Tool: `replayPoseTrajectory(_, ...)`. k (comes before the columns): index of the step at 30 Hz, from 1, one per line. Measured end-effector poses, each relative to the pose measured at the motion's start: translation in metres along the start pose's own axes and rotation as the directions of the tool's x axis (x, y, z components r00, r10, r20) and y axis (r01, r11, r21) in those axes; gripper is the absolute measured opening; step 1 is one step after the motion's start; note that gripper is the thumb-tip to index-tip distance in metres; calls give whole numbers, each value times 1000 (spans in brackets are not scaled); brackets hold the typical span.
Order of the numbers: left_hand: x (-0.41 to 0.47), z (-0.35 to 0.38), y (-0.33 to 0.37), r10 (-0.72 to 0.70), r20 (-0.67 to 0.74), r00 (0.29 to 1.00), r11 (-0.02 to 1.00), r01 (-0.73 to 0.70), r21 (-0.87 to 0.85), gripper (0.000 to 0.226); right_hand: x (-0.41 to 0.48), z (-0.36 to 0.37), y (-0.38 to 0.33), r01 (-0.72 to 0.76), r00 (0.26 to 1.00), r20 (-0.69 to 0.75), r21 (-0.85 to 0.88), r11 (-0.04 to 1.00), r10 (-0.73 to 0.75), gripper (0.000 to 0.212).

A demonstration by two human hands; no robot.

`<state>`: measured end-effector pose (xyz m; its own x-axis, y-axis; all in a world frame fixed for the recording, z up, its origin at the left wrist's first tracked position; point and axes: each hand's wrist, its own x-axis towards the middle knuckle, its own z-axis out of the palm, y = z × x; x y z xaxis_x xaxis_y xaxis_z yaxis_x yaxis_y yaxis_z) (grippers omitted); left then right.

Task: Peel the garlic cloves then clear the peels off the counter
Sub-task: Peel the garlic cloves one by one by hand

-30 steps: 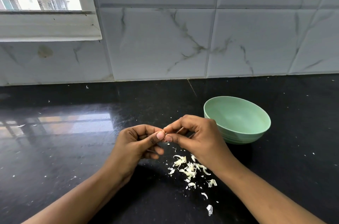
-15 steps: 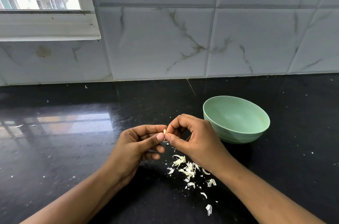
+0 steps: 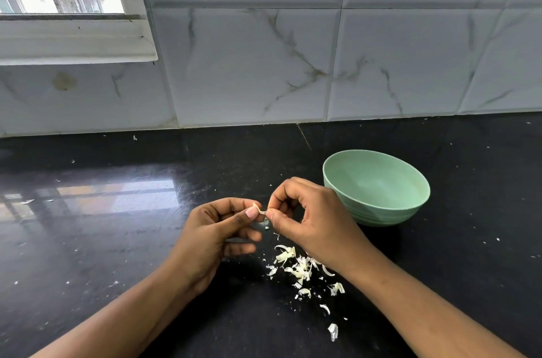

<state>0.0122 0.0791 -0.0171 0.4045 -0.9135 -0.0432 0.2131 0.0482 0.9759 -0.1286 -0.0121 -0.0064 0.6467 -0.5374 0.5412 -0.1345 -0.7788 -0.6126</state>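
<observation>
Currently tiny garlic clove (image 3: 256, 206) pinched by left hand (image 3: 217, 236); papery skin strip (image 3: 263, 212) nipped by right hand (image 3: 312, 224). Clove judged light, slippery; skin brittle, best taken at loose edge.

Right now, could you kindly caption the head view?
Left hand and right hand pinch a garlic piece; peels litter the counter beside a green bowl.

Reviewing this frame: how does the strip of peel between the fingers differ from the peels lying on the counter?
The strip of peel is off the surface, pinched between the left hand and the right hand; the loose peels lie on the counter near the right wrist. The strip is a single piece; the loose peels are many scattered bits. Both are pale and thin.
</observation>
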Motion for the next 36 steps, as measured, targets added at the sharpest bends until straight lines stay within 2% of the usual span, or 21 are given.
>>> replayPoseTrajectory(6, 4, -4, 0, -31, -39, 999, 999, 30, -36, 19, 2, -9, 1, -26, 997, -72, -34, 999, 24, 9)
replayPoseTrajectory(11, 3, -3, -1, -39, -16, 999, 999, 39, -9, 21, 1, -14, 6, -72, 996, -71, -238, 968, 57, 11)
replayPoseTrajectory(18, 3, -2, 1, 18, -51, 999, 1000, -18, 18, 21, 1, -20, -1, -107, 994, -48, -228, 968, 99, 22)
replayPoseTrajectory(22, 2, -2, 1, 48, -40, 998, 998, -46, 47, 20, 1, -23, -2, -130, 988, 50, -213, 968, 143, 11)
replayPoseTrajectory(26, 1, -2, 0, 72, -34, 997, 995, -69, 78, 20, 1, -25, -4, -123, 977, 138, -263, 957, 164, 33)
replayPoseTrajectory(29, 1, -1, 0, 79, -33, 996, 993, -76, 95, 22, 0, -25, -3, -152, 964, 183, -206, 967, 191, 40)
replayPoseTrajectory(31, 1, -1, 0, 81, -32, 996, 992, -77, 102, 23, -1, -25, -2, -160, 970, 159, -159, 974, 185, 29)
replayPoseTrajectory(34, 1, -1, 0, 82, -25, 996, 991, -79, 104, 23, 0, -28, -2, -165, 986, 19, -97, 982, 167, 5)
replayPoseTrajectory(36, 0, 0, 0, 84, -19, 996, 991, -81, 105, 23, 0, -28, -1, -152, 988, -49, -125, 980, 147, 20)
